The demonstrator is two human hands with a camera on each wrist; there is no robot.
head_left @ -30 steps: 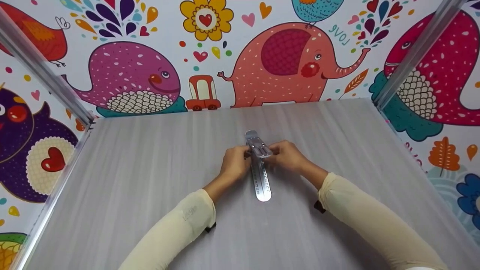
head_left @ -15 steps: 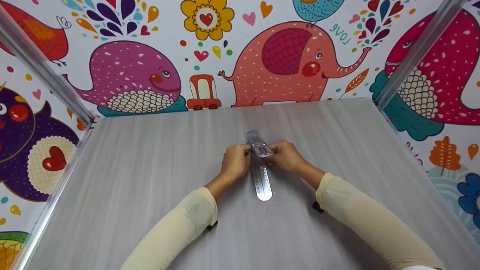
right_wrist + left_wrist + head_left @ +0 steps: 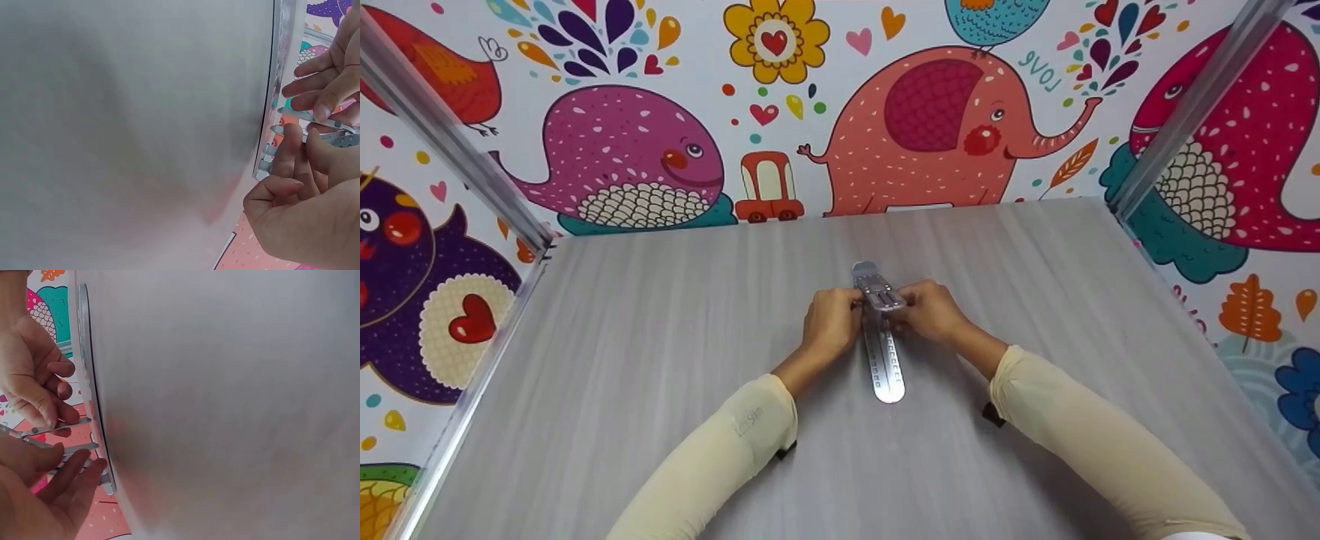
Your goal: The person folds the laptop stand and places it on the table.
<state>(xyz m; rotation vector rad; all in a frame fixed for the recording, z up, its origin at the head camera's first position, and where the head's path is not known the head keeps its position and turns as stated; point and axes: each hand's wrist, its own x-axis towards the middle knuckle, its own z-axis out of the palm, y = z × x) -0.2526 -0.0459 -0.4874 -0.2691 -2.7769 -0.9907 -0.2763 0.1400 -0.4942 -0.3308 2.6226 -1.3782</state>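
Observation:
A silver folding metal stand (image 3: 884,364) lies on the grey table (image 3: 660,360), its long perforated strip pointing toward me. The hinged plates (image 3: 877,289) at its far end are raised. My left hand (image 3: 840,315) pinches the plates from the left and my right hand (image 3: 922,309) pinches them from the right. In the left wrist view the left hand (image 3: 53,486) holds thin plates (image 3: 62,429) above the strip's edge (image 3: 84,354). The right wrist view has the right hand (image 3: 306,202) pinching a plate (image 3: 315,116), with the left hand's fingers opposite.
Walls with bright cartoon animals (image 3: 937,120) enclose the table on three sides. Metal frame posts stand at the back left (image 3: 450,142) and back right (image 3: 1185,112) corners. Both forearms wear cream sleeves (image 3: 720,465).

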